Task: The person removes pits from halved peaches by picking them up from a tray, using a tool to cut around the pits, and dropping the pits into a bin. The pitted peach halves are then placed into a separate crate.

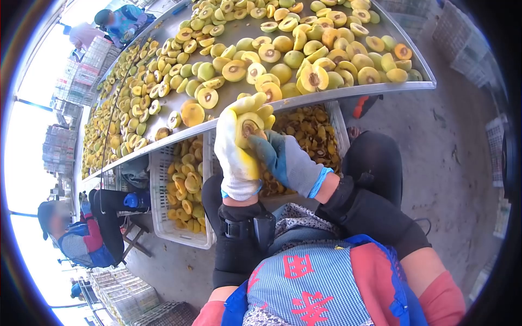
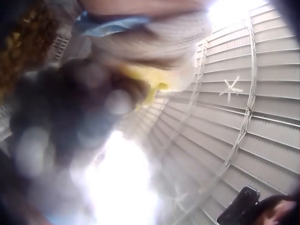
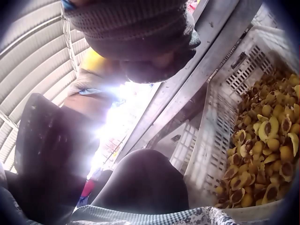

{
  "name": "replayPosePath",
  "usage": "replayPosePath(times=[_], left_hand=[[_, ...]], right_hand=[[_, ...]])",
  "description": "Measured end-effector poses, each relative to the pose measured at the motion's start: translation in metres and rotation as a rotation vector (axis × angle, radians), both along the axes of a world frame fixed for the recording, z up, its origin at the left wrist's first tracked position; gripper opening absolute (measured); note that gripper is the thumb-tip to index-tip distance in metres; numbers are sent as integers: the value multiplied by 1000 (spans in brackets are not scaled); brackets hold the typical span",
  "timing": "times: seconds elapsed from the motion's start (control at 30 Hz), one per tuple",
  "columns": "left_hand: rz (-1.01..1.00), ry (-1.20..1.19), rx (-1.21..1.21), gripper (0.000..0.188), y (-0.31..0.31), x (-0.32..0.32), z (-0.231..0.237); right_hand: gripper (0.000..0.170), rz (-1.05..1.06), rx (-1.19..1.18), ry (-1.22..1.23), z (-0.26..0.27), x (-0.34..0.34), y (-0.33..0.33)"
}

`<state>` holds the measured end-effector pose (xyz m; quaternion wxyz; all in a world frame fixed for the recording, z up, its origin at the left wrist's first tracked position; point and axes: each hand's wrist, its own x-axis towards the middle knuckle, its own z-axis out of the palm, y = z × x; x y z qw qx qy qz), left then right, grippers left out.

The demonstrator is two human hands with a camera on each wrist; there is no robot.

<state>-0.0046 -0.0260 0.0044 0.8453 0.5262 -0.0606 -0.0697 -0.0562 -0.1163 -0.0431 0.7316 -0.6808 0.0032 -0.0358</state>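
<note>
My left hand [image 1: 237, 149], in a white glove stained yellow, holds a yellow-green stone-fruit half [image 1: 249, 126], like an apricot, with its brown pit side showing. My right hand [image 1: 288, 161], in a grey glove with blue-green fingers, curls against the cut face and lower edge of that half. Whether a small tool is inside the right hand I cannot tell. Both hands meet just in front of the metal table rim [image 1: 326, 99]. In the right wrist view the dark-looking right glove [image 3: 140, 40] hides the fruit; the left wrist view is mostly blur and glare.
Many halved fruits [image 1: 234, 70] cover the metal table. Beneath its edge stand a white crate [image 1: 161, 209] of yellow halves and another white crate [image 3: 213, 136] of brownish pieces. A seated person [image 1: 76, 228] works at the left; stacked crates [image 1: 122, 288] stand behind.
</note>
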Motion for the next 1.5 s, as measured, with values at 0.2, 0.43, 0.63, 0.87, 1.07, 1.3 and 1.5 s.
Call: replayPosePath(times=[0.2, 0.43, 0.63, 0.87, 1.07, 1.3, 1.5], left_hand=[[-8, -27, 204, 41, 7, -2, 2], [55, 4, 360, 39, 2, -5, 2], [64, -29, 415, 35, 0, -12, 5], [-70, 73, 514, 38, 5, -2, 1], [-60, 77, 591, 42, 4, -1, -6], [-96, 72, 541, 48, 6, 4, -11], [-248, 159, 503, 56, 11, 9, 4]], right_hand=[[41, 107, 97, 89, 1, -5, 0], [49, 113, 203, 31, -23, -7, 12], [45, 88, 236, -72, -22, -12, 19], [42, 220, -6, 108, -24, -8, -1], [52, 32, 223, -151, -36, -16, 28], [57, 118, 166, 208, -20, -13, 11], [62, 42, -269, 197, -5, -16, -6]])
